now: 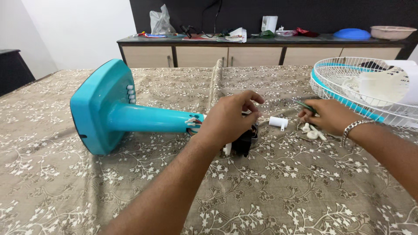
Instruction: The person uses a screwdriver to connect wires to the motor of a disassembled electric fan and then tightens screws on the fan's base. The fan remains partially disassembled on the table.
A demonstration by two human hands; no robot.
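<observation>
From my head camera, looking down across the patterned bedcover (270, 191), the teal fan stand (130, 114) lies on its side to my left. Its long axis runs nearly level, left to right: the square base (95, 109) stands on edge at the far left, and the neck tapers rightward to an open end with loose wires (193, 122) showing just beside my left hand (228, 119).

That left hand is curled over the black motor block (244, 141), fingers bent and thumb brought toward the fingertips as if pinching something small on top of it; I think it is a wire or a fitting, but my knuckles hide it. The motor sits just off the neck's open end, so my left hand is clearly the nearer one to the stand.

My right hand (328, 116), with a metal bracelet (353, 128) at the wrist, rests farther right, fingers closed around a thin green-handled tool (305, 105) that points up and to the left. Just under it lie small white parts (312, 131), and a short white cylinder (278, 122) lies between my two hands.

At the right edge, the white wire fan guard (348, 87) with its teal rim lies flat. A long cabinet (261, 54) with clutter on top runs along the far wall.
</observation>
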